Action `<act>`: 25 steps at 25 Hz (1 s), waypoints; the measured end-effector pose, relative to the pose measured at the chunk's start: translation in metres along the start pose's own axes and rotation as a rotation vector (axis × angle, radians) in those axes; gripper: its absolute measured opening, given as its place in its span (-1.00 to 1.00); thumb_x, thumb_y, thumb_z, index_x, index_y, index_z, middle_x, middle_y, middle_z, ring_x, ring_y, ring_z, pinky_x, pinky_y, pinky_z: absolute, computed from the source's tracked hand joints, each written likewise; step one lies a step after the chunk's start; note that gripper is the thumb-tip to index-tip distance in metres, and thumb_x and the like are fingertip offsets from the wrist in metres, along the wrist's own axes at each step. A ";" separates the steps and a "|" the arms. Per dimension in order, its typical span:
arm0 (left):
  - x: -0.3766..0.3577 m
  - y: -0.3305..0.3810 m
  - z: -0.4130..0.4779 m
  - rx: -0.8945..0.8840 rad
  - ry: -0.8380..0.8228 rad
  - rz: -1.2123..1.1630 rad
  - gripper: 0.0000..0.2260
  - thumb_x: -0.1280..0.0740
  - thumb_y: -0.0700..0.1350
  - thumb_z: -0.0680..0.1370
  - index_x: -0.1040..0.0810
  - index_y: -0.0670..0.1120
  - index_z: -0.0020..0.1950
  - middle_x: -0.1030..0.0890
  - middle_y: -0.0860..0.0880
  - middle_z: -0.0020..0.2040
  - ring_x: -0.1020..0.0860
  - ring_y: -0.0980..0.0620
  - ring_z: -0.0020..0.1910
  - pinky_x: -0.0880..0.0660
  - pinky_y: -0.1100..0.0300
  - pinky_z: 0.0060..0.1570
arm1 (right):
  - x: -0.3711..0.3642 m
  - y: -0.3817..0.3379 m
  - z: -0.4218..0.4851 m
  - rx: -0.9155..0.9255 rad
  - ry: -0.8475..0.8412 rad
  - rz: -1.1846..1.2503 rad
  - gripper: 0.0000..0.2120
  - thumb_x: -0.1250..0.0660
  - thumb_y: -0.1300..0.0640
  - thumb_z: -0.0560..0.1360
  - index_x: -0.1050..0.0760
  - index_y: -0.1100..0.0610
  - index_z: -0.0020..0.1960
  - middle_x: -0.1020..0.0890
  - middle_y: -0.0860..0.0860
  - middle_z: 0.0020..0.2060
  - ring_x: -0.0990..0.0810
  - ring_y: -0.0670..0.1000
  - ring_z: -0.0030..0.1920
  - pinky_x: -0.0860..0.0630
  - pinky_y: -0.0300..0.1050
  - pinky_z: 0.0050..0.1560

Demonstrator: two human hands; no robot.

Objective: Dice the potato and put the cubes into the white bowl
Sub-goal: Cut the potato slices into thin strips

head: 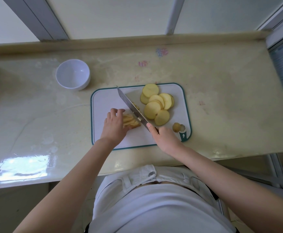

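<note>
A stack of cut potato strips (pixel 131 122) lies on the white cutting board (pixel 107 100). My left hand (pixel 114 125) holds the stack down with curled fingers. My right hand (pixel 164 137) grips the handle of a wide knife (pixel 130 106), index finger along its spine. The blade stands against the right side of the stack. Several round potato slices (pixel 156 103) lie spread on the board's far right part. A potato end piece (pixel 177 127) sits near the board's front right corner. The white bowl (pixel 73 74) stands empty, left of and beyond the board.
The board has a teal rim and lies on a glossy beige counter (pixel 221 98). A raised ledge (pixel 120 42) and window frames run behind the counter. The counter's front edge is close to my body. A dark object shows at the far left edge.
</note>
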State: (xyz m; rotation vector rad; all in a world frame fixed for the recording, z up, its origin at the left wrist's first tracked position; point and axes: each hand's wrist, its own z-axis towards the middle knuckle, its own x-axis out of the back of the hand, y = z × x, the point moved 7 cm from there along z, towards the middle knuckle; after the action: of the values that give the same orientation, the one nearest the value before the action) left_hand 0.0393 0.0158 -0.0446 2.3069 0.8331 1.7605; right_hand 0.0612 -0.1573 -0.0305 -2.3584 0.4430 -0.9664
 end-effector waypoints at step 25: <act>-0.028 0.022 -0.008 0.035 -0.033 0.492 -0.51 0.13 0.08 0.64 -0.15 -0.26 0.40 -0.32 -0.14 0.22 -0.38 -0.07 0.13 -0.32 0.16 0.05 | 0.009 -0.012 -0.017 -0.004 -0.031 -0.046 -0.40 0.01 -0.24 0.60 -0.26 0.17 -0.42 -0.37 0.04 -0.49 -0.36 0.04 -0.45 -0.36 -0.06 -0.26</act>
State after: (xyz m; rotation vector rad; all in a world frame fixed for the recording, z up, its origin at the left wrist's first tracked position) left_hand 0.0355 -0.0183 -0.0565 2.7275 0.3017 1.8766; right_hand 0.0559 -0.1584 -0.0085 -2.3936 0.3803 -0.9491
